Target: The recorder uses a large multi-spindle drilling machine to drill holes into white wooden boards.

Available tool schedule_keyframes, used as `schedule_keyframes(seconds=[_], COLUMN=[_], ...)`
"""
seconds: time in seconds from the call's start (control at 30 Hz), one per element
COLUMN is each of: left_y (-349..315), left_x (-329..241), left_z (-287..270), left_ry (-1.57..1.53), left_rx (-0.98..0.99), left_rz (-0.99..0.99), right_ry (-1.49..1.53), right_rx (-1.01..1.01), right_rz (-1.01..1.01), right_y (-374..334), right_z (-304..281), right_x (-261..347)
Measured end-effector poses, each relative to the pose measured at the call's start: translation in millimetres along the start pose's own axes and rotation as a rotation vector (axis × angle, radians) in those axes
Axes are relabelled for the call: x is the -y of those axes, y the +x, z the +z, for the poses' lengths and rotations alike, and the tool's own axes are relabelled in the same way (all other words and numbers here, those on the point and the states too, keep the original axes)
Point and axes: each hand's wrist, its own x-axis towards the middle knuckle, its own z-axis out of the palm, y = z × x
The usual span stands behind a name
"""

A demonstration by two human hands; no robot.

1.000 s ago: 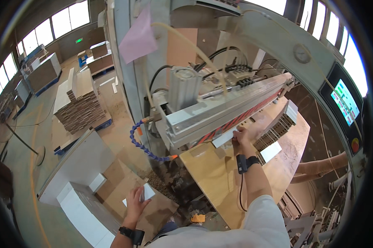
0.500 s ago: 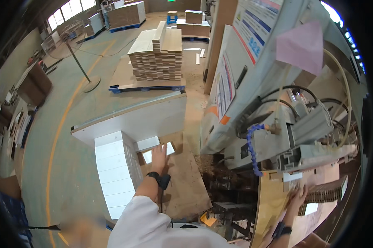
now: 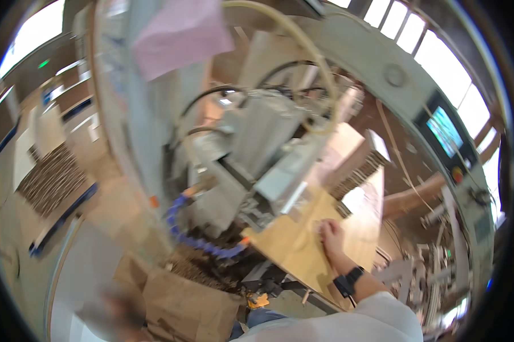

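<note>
My right hand (image 3: 332, 236) rests on the yellowish wooden machine table (image 3: 299, 242), its fingers curled together. Whatever it may hold is too blurred to make out. Just beyond the fingers lie a small dark block (image 3: 342, 211) and a white piece (image 3: 355, 198). Behind these stands a row of thin panels (image 3: 356, 174) packed side by side. Down at the lower left, my left hand (image 3: 123, 312) is smeared by motion, near brown cardboard (image 3: 191, 302) and a white board (image 3: 89, 265). Its fingers cannot be read.
Close over the table's left side hangs the grey machine head (image 3: 257, 142), with a blue segmented hose (image 3: 203, 242) below. A lit screen (image 3: 445, 131) stands at the right on a grey housing. Stacked boards (image 3: 54, 179) sit on a pallet at the far left.
My view has swung right toward the machine, blurring the picture. My left hand, earlier spread over a white piece on the cardboard, is now a smear at the lower left. My right hand stays at the table.
</note>
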Motion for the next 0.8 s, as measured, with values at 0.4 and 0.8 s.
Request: schedule_keyframes(seconds=[0.4, 0.8], left_y=[-14, -226], left_x=[-57, -184], left_z=[-125, -478], left_ry=[-0.702, -1.293], left_rx=[-0.360, -0.872], left_rz=[0.025, 1.098], right_ry=[0.151, 0.194], right_rx=[0.025, -0.331], right_rz=[0.070, 0.043], right_y=[-4, 90], right_z=[-17, -160], right_x=[11, 0])
